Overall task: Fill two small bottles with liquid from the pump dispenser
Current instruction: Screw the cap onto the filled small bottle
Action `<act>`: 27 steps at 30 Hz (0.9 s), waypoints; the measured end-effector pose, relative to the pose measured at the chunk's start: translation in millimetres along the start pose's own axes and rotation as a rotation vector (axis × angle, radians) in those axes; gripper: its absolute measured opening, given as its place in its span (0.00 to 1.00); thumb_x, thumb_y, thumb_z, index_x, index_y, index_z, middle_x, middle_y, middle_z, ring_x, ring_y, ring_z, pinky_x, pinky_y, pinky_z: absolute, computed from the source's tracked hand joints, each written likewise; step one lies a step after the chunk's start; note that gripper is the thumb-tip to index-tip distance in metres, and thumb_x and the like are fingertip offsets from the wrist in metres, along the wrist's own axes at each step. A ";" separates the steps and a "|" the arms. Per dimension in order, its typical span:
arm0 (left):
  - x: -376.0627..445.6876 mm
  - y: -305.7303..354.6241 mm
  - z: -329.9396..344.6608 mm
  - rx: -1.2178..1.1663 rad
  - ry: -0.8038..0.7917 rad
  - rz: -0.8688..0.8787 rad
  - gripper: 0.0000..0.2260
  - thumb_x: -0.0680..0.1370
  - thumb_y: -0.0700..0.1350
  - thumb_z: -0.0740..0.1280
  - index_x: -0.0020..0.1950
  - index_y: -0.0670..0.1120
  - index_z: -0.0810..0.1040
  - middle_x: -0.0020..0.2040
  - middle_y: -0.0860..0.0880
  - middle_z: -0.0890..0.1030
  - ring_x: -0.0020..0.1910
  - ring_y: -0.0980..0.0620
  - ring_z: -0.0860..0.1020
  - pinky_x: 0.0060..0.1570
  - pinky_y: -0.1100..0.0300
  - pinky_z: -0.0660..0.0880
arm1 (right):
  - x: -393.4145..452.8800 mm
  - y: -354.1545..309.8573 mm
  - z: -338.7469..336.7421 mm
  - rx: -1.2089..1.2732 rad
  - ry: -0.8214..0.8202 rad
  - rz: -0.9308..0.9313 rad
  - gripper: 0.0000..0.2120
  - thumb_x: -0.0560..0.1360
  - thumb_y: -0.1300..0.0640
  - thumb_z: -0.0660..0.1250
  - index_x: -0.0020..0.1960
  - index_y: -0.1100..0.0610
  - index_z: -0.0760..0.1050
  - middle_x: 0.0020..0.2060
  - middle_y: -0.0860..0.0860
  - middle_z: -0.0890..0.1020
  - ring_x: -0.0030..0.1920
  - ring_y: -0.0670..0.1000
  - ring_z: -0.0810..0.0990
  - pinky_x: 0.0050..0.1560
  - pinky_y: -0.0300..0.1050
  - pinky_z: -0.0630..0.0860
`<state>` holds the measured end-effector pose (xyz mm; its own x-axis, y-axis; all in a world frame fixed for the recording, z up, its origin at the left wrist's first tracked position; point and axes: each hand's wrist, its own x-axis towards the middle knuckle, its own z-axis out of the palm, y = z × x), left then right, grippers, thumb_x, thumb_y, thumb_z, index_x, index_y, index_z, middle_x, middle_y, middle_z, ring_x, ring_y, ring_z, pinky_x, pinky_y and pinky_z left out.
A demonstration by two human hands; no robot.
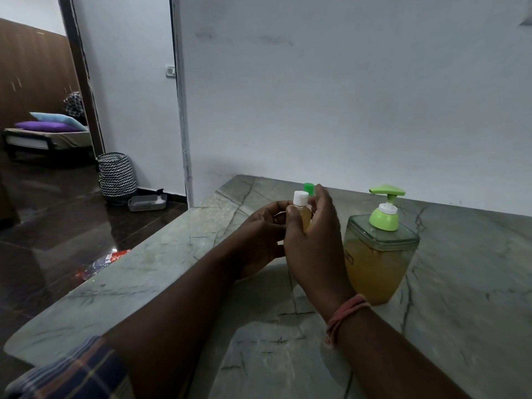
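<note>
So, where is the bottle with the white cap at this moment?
In the head view it is near the centre, held upright above the counter between the left hand and right hand; the white-capped bottle is just left of the pump dispenser.

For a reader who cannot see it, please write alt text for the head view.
Both hands hold a small bottle of yellow liquid with a white cap above a grey stone counter; the left hand and the right hand both grip it. A pump dispenser with a green pump stands right of it.
</note>
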<state>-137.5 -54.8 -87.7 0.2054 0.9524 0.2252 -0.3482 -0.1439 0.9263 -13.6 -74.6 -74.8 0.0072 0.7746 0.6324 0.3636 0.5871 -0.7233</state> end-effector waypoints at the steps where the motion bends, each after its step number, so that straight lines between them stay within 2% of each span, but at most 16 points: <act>1: -1.2 0.6 0.8 -0.004 -0.036 -0.009 0.22 0.75 0.32 0.64 0.69 0.43 0.74 0.58 0.40 0.81 0.54 0.44 0.81 0.46 0.52 0.81 | 0.3 -0.2 0.0 0.013 -0.015 0.025 0.25 0.80 0.48 0.59 0.74 0.51 0.57 0.68 0.50 0.69 0.67 0.49 0.68 0.65 0.47 0.70; 4: -6.0 2.9 2.1 -0.054 -0.146 -0.033 0.23 0.77 0.34 0.63 0.72 0.38 0.70 0.59 0.38 0.78 0.54 0.43 0.80 0.50 0.49 0.80 | 4.9 -3.5 -3.5 0.168 -0.002 0.106 0.22 0.81 0.47 0.55 0.72 0.51 0.63 0.66 0.48 0.73 0.65 0.46 0.71 0.63 0.43 0.70; 6: -9.4 3.5 2.4 -0.078 -0.217 -0.059 0.22 0.79 0.35 0.62 0.73 0.36 0.67 0.57 0.40 0.79 0.53 0.44 0.81 0.52 0.48 0.80 | 6.4 -4.9 -6.2 0.206 -0.008 0.120 0.18 0.81 0.48 0.55 0.67 0.53 0.71 0.59 0.48 0.78 0.60 0.46 0.75 0.59 0.41 0.72; 8: -11.5 3.8 3.3 -0.065 -0.273 -0.071 0.18 0.80 0.36 0.60 0.70 0.37 0.69 0.53 0.44 0.82 0.50 0.47 0.82 0.51 0.49 0.80 | 6.9 -4.9 -8.3 0.209 -0.031 0.131 0.14 0.81 0.50 0.57 0.61 0.52 0.76 0.50 0.44 0.80 0.54 0.45 0.77 0.52 0.38 0.73; 10: -12.1 3.4 3.7 -0.056 -0.302 -0.068 0.15 0.81 0.36 0.58 0.67 0.39 0.71 0.50 0.46 0.84 0.49 0.48 0.83 0.52 0.50 0.80 | 9.4 -3.1 -10.0 0.212 -0.042 0.154 0.12 0.80 0.50 0.59 0.57 0.51 0.78 0.46 0.43 0.79 0.51 0.44 0.77 0.48 0.38 0.74; 15: -8.1 -0.9 4.7 0.055 -0.141 0.001 0.18 0.78 0.36 0.64 0.68 0.37 0.74 0.53 0.43 0.83 0.51 0.46 0.83 0.48 0.51 0.80 | 16.0 2.1 -10.1 0.154 0.000 0.175 0.13 0.79 0.49 0.60 0.57 0.53 0.77 0.48 0.47 0.80 0.49 0.46 0.78 0.49 0.44 0.77; 19: -7.0 -4.1 3.8 0.158 -0.050 0.084 0.20 0.74 0.32 0.66 0.66 0.40 0.77 0.53 0.42 0.84 0.50 0.45 0.84 0.46 0.54 0.81 | 14.0 1.5 -3.5 0.106 0.051 0.160 0.13 0.80 0.49 0.59 0.59 0.53 0.75 0.45 0.44 0.77 0.47 0.45 0.77 0.45 0.39 0.75; 23: -7.7 -2.1 2.2 0.140 -0.041 0.092 0.19 0.77 0.28 0.64 0.64 0.43 0.77 0.54 0.43 0.84 0.51 0.46 0.84 0.46 0.55 0.81 | 16.1 0.9 -3.3 0.141 0.028 0.153 0.14 0.79 0.46 0.61 0.59 0.53 0.76 0.45 0.43 0.78 0.45 0.41 0.77 0.41 0.33 0.73; 25: -5.7 -2.7 4.2 0.211 0.005 0.071 0.19 0.77 0.27 0.65 0.65 0.42 0.76 0.58 0.41 0.83 0.54 0.44 0.83 0.50 0.53 0.81 | 15.1 2.3 -2.9 0.135 0.031 0.147 0.15 0.77 0.44 0.63 0.58 0.53 0.76 0.45 0.44 0.79 0.45 0.40 0.77 0.40 0.32 0.73; 27: -4.8 -3.6 7.4 0.272 -0.001 0.049 0.19 0.75 0.29 0.67 0.65 0.38 0.75 0.58 0.37 0.81 0.55 0.42 0.81 0.53 0.52 0.80 | 13.3 3.4 -2.3 0.138 0.058 0.159 0.15 0.76 0.44 0.65 0.56 0.53 0.77 0.44 0.45 0.80 0.46 0.44 0.79 0.41 0.35 0.75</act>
<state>-130.5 -60.8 -89.9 0.1954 0.9423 0.2720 -0.0991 -0.2569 0.9613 -10.1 -62.8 -68.2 0.1098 0.8475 0.5193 0.2228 0.4881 -0.8438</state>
